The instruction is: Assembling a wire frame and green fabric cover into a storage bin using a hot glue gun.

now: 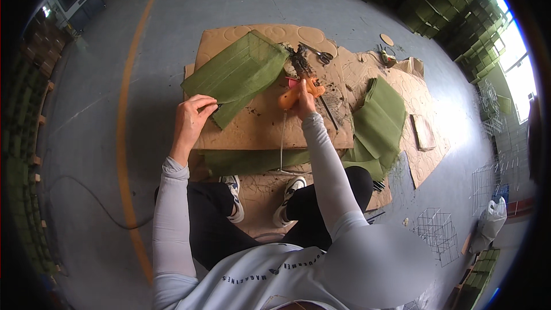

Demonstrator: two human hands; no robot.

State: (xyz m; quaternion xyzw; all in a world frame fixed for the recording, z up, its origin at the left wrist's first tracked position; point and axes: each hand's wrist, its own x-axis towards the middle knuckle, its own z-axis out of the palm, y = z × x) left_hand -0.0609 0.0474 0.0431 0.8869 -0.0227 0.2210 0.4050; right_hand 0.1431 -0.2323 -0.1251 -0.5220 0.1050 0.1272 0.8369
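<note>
Upper centre of frame: green cloth (238, 72), thin and finely woven, partly see-through near the top corner; roughly rectangular, slants down toward the left, with a narrower flap below. Lies on tan cardboard (252, 132), matt, pressed with large round rings, strewn with dark crumbs. Left of centre: left hand (194, 116), nearly closed in a pinch, thumb against fingertips, grips the cloth at its lower left edge. Right of that, near centre: right hand (305, 102), wrapped closed around an orange glue gun (289, 100), smooth, rounded, apparently plastic. Just above the glue gun: dark, rough, crusted clump (301, 64), beside the cloth's right end. Upper right of the clump: scissors (324, 57), dark-handled. Below, aslant: thin black rod (329, 113). Right of centre: second green cloth (381, 113), folded, layered. Lower right: wire frames (436, 229), thin, box-shaped, on smooth grey floor (86, 155).
</note>
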